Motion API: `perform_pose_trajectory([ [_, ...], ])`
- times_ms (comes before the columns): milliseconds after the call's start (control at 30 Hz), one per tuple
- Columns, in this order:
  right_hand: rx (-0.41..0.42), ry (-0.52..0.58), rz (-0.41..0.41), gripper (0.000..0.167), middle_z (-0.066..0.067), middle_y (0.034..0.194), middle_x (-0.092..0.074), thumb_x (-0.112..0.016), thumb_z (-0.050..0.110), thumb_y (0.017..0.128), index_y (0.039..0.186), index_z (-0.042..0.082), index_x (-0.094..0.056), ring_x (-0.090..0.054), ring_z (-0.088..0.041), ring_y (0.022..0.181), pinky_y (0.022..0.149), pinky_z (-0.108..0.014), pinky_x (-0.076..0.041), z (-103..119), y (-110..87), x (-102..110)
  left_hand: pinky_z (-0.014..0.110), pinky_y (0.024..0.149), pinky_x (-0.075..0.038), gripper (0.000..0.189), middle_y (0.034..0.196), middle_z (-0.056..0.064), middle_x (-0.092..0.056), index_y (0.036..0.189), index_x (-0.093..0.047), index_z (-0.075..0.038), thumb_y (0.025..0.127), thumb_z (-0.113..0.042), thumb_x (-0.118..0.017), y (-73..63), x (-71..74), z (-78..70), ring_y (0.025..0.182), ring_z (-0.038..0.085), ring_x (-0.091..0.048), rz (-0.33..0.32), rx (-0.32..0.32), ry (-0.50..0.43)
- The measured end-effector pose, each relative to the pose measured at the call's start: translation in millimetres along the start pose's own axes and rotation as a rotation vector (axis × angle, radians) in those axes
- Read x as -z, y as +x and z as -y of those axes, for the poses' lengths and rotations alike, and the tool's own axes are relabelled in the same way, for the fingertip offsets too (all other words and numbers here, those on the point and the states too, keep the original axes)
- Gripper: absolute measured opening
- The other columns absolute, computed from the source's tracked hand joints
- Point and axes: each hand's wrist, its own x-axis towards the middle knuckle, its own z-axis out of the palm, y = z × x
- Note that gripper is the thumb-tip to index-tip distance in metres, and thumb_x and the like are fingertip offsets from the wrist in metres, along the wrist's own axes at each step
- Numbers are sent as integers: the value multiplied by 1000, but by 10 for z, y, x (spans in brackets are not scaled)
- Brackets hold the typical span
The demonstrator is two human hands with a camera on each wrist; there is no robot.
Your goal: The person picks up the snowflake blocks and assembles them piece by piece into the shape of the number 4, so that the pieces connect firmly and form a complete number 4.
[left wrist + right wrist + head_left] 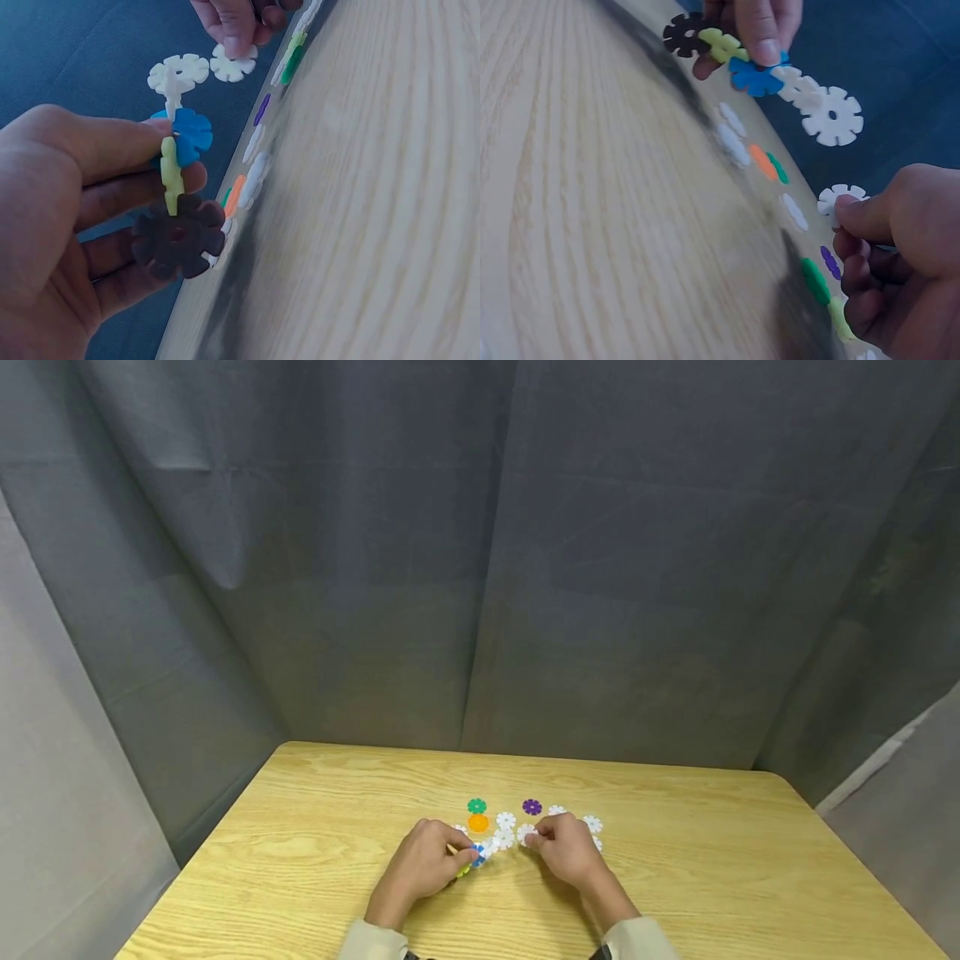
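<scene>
Notched plastic discs are joined edge to edge in a chain: a dark disc [178, 236], a yellow disc [172, 174], a blue disc [195, 137] and two white discs [834, 115]. My left hand [430, 862] pinches this chain at the blue disc, between thumb and fingers, raised above the table. A separate white disc [838, 198] is pinched by thumb and finger of my right hand [567, 853]. It hangs near the chain's white end, with a small gap between them in both wrist views.
On the wooden table [315, 835] lie loose discs: a green disc [477, 806], an orange disc [478, 822], a purple disc [532, 807] and several white ones. Another green disc [815, 281] and a yellow-green disc [841, 319] lie beside my right hand. Dark curtain [525, 568] hangs behind.
</scene>
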Motion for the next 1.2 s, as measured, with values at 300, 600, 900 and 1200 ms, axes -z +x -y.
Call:
perform_pose_trajectory([
  [300,-101,167,14,27,4,53,-42,-63,12,98,74,1,-64,-32,-8,45,46,-24,-33,82,-34,88,32,72,-53,8,88,-11,-74,86,-82,-17,90,-21,-76,10,-17,-21,76,2,-62,-11,2,48],
  [600,-120,215,-27,32,2,57,-45,-64,13,96,66,2,-59,-32,-10,48,45,-23,-26,141,-14,94,32,73,-53,7,88,-12,-74,85,-82,-19,89,-22,-77,18,-29,-37,76,1,-62,-17,-3,64],
  [900,-137,221,-46,33,1,57,-48,-65,15,94,63,4,-61,-32,-10,49,45,-24,-25,193,-17,82,28,68,-52,6,89,-11,-74,85,-82,-19,89,-22,-77,23,-33,-51,70,0,-60,-19,-9,64],
  [1200,-144,219,-45,33,0,58,-49,-65,16,94,61,7,-62,-30,-10,48,44,-23,-23,183,-9,66,27,68,-52,6,89,-10,-74,86,-82,-20,88,-22,-78,22,-36,-41,72,0,-62,-18,-21,75],
])
